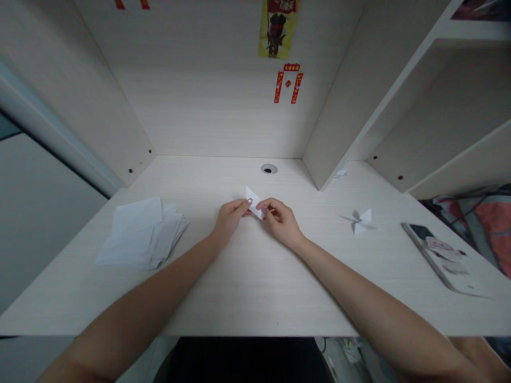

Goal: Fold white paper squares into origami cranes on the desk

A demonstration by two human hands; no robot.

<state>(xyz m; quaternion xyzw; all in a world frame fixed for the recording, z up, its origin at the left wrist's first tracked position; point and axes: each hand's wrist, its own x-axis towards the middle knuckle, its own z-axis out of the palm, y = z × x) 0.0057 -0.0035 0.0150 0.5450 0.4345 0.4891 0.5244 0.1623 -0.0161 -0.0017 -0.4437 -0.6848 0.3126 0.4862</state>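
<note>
Folded paper (254, 202) between both hands' fingers (244, 204)

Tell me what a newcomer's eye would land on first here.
First, the two hands meeting mid-desk: the left hand and right hand pinch a small folded white paper between them. Next, the loose paper stack on the desk's left side. A finished folded crane sits to the right, with a phone near the right edge.

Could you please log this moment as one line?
left hand: pinching folded white paper | right hand: pinching same paper | stack of paper sheets: left on desk
</note>
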